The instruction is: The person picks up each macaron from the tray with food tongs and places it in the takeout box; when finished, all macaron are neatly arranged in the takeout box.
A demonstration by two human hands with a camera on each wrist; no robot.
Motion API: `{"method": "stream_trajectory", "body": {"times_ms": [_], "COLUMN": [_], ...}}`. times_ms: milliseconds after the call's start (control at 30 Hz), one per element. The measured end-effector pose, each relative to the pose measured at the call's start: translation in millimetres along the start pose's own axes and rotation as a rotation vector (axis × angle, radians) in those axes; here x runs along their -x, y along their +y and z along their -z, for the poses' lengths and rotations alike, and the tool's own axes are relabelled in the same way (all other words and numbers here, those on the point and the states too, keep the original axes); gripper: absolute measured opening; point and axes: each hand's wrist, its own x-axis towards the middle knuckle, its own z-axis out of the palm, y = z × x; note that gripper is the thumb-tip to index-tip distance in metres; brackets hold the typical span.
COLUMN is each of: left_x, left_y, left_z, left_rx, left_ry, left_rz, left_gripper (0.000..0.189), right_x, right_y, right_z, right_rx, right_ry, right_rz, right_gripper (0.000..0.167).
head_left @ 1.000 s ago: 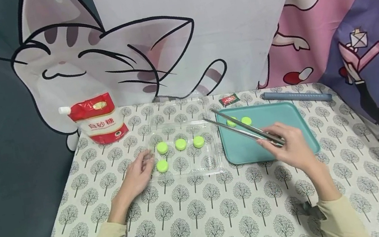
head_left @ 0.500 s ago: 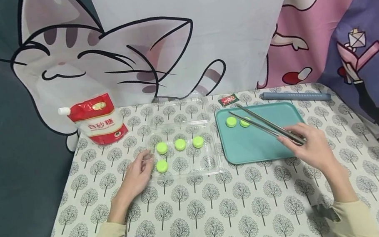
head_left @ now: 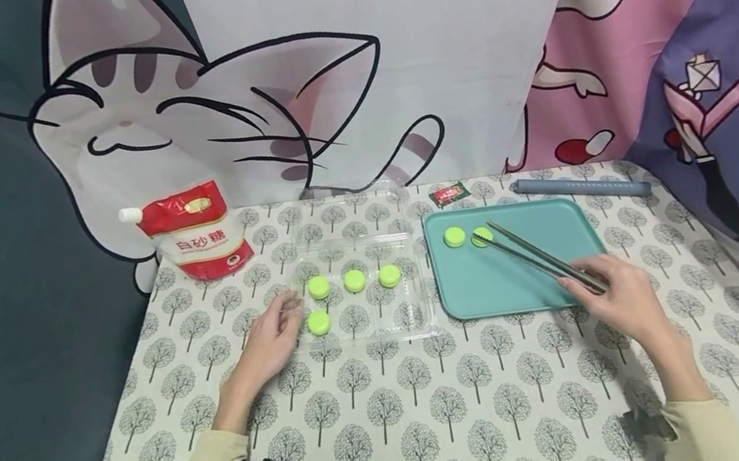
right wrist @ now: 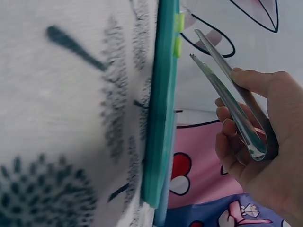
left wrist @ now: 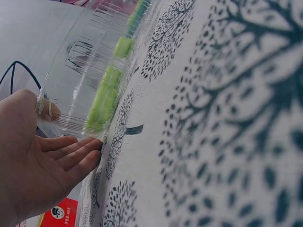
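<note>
My right hand (head_left: 621, 293) grips metal tongs (right wrist: 246, 113) between thumb and fingers. Their tips are spread and hover over the tray, near the right-hand of two light green macarons (head_left: 455, 237); in the right wrist view nothing lies between them. The teal tray (head_left: 498, 286) is beneath. To its left lies a clear plastic box (head_left: 430, 319) with its lid folded back, holding several green macarons (head_left: 354, 281). My left hand (head_left: 273, 338) rests at the box's left side. In the left wrist view its fingers (left wrist: 78, 156) are nearly straight, and the thumb tip shows through the clear wall.
A red and white sugar pouch (head_left: 199, 234) with a white cap stands at the back left. A small red and green packet (head_left: 449, 194) lies behind the tray. Further right is a grey-blue stick-like item (head_left: 581, 188). Printed cloth hangs behind the table.
My right hand has drawn the tongs to the right, from over the tray's left edge to beside the right-hand macaron there. My left hand has stayed at the box.
</note>
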Motion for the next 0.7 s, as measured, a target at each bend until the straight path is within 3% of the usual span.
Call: {"method": "stream_trajectory", "body": {"times_ms": [367, 700], "left_x": [0.3, -0.1], "left_y": [1.2, 1.0], "left_z": [-0.5, -0.2], "left_rx": [0.007, 0.016], "left_ry": [-0.002, -0.003], "left_rz": [0.006, 0.014], "left_gripper": [0.052, 0.053], "right_x": [-0.3, -0.2], "right_y": [10, 10], "right_z": [-10, -13], "right_rx": [0.053, 0.026], "right_ry": [-0.051, 0.028], "right_rz": [0.012, 0.069], "right_gripper": [0.033, 0.030]}}
